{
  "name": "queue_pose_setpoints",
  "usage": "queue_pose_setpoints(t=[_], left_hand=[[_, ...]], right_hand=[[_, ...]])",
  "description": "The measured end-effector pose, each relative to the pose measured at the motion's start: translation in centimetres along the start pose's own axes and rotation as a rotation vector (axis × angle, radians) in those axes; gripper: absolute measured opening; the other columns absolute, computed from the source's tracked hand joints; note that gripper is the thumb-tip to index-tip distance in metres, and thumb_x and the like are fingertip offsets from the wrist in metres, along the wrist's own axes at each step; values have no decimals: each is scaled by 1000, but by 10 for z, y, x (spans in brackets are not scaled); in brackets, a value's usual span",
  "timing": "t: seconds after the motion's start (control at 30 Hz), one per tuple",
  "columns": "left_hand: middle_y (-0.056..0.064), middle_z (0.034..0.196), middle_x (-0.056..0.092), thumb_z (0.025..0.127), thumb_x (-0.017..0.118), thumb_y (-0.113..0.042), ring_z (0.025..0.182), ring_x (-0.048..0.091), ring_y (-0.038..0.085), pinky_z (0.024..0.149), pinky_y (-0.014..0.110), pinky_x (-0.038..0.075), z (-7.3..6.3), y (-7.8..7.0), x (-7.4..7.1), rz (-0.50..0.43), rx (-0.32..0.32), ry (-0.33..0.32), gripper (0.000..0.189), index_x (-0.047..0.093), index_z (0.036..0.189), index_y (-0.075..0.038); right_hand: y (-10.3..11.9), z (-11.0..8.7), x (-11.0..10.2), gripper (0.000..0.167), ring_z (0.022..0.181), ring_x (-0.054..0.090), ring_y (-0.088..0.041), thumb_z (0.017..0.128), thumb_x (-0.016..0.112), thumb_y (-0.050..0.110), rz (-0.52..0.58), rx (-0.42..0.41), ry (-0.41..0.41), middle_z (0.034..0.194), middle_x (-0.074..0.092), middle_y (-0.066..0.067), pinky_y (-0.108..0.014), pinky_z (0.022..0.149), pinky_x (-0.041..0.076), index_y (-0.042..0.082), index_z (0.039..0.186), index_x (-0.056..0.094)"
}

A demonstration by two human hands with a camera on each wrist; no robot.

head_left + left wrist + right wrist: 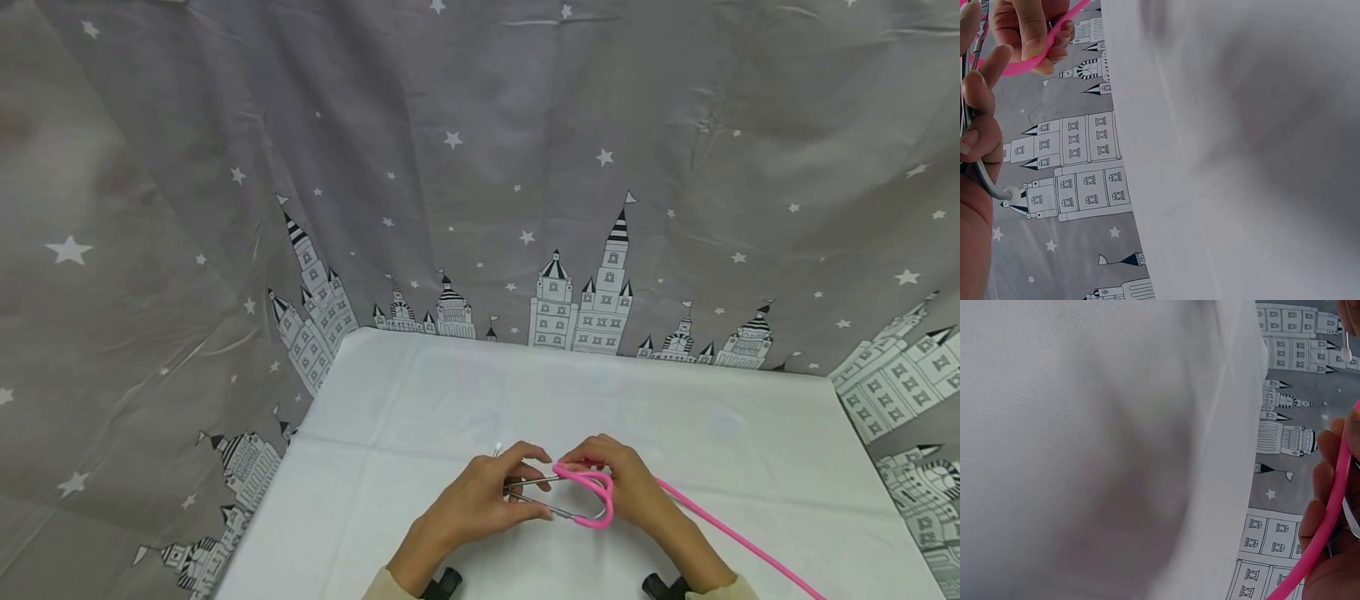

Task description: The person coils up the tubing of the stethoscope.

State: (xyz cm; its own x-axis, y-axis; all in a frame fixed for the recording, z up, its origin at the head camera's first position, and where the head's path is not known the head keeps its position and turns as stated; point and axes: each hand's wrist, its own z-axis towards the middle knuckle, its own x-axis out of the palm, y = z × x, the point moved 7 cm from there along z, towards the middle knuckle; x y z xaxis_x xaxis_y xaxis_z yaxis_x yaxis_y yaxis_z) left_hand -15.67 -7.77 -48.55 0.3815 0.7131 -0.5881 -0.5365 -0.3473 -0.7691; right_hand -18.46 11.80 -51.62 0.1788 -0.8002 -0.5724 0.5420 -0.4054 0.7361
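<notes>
Stethoscope (608, 500): pink tubing (738, 537), silvery tubes (558, 510), white eartip (1346, 354).

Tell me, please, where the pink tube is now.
In the head view, the pink tube loops between the left hand and the right hand, then emerges past that hand, slanting to the bottom edge, right of centre.
</notes>
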Motion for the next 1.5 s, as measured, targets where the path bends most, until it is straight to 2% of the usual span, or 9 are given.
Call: queue_pose_setpoints(t=[0.13,0.23,0.33,0.57,0.73,0.9,1.17,1.33,1.5], left_hand=[[-10,106,83,89,88,-37,71,57,-10,67,13,51,0,0,0,5,-13,7,71,58,153,-31],[-8,101,82,90,87,-39,69,49,-7,62,11,45,0,1,0,6,0,8,61,66,147,-28],[-7,97,80,91,86,-39,69,47,-8,61,10,43,0,2,1,-2,9,7,56,70,144,-28],[-11,90,75,92,86,-38,69,50,-10,61,11,47,0,4,3,-28,0,6,56,70,143,-23],[-12,86,73,91,86,-40,72,53,-8,62,12,48,0,5,2,-34,-20,7,49,74,137,-27],[-13,85,73,91,84,-41,70,52,-9,62,12,48,0,7,2,-42,-40,13,48,75,136,-28],[-12,84,75,91,84,-40,69,52,-10,62,12,50,-2,7,1,-46,-27,15,47,75,136,-28],[-11,84,76,91,85,-37,69,53,-10,62,12,52,-2,6,0,-39,-8,13,47,76,135,-23],[-8,86,77,90,86,-35,71,55,-11,65,12,54,-4,4,1,-37,-3,21,47,77,133,-19]], right_hand=[[-1,-1,3,28,92,66,-3,97,78,7,2,-10,18,100,77,18,-24,82,58,28,114,81],[0,-2,4,26,94,67,-2,97,79,9,5,-23,26,101,78,15,-23,83,58,26,115,81],[4,-2,4,25,93,68,-3,96,80,9,15,-66,23,100,79,11,-23,81,58,26,114,80],[11,-3,8,31,91,70,-6,91,84,3,33,-137,13,98,81,6,-21,81,58,23,115,81],[11,-4,11,33,92,71,-6,91,84,3,21,-169,10,100,81,9,-21,82,58,24,116,81],[7,-6,12,35,92,70,-5,90,84,2,25,-140,12,100,80,10,-22,81,59,26,116,81],[-1,-6,6,28,94,70,-4,93,83,8,30,-31,15,101,81,11,-24,81,58,24,115,83],[-8,-6,-3,23,91,69,-6,90,85,8,12,-2,-17,99,81,8,-24,78,58,17,111,84],[-24,-8,-12,17,88,68,-2,92,85,15,-27,54,-42,96,79,13,-21,76,58,19,109,85]])
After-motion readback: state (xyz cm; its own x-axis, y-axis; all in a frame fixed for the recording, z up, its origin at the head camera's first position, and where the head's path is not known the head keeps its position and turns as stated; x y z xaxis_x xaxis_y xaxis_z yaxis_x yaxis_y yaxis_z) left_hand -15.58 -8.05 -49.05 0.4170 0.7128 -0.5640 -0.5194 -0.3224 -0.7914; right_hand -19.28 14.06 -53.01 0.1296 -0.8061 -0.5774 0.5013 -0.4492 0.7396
